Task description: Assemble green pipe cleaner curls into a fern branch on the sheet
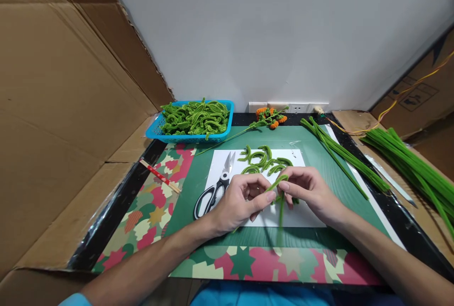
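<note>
A green pipe cleaner [281, 211] is pinched between my two hands above a white sheet of paper [305, 218], one part of it hanging down. My left hand [244, 202] grips it with thumb and forefinger. On the other side, my right hand [307, 187] pinches it near the bend. Just beyond my fingers lie several curled green pipe cleaner pieces [260, 158] on the paper. Black-handled scissors [222, 180] rest left of my left hand, blades partly apart and pointing away from me.
A blue basket [152, 131] heaped with green curled pieces stands back left. Near the wall lies an orange-flowered stem [271, 119]. Long green pipe cleaners [340, 154] lie to the right, with a thicker bundle [411, 159] and a metal blade [390, 180] beyond. Wrapped chopsticks [159, 175] lie left.
</note>
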A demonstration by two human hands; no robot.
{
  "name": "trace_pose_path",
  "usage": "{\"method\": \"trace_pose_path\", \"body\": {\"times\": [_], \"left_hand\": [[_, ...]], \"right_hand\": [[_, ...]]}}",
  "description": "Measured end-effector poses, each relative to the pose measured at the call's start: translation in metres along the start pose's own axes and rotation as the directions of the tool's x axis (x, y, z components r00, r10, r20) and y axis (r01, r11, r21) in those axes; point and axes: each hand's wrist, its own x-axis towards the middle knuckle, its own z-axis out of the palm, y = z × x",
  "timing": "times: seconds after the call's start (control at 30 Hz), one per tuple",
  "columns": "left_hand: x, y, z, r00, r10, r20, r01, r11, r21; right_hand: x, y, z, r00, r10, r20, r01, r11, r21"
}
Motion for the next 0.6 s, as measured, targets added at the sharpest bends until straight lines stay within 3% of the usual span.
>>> {"method": "trace_pose_path", "body": {"times": [0.2,0.37,0.6], "left_hand": [[-0.0025,-0.0008,-0.0006,1.000,0.025,0.015,-0.025,1.000,0.001],[-0.0029,-0.0012,0.0012,0.996,0.088,0.010,-0.088,0.991,0.100],[-0.0035,0.0010,0.0040,0.990,0.142,0.004,-0.139,0.968,0.207]], "right_hand": [[-0.0055,0.0030,0.0047,0.999,0.018,0.044,-0.017,1.000,-0.017],[-0.0091,0.0086,0.0060,1.000,-0.002,0.028,0.007,0.984,-0.178],[-0.0097,0.0072,0.0073,0.997,-0.024,0.076,0.040,0.973,-0.227]]}}
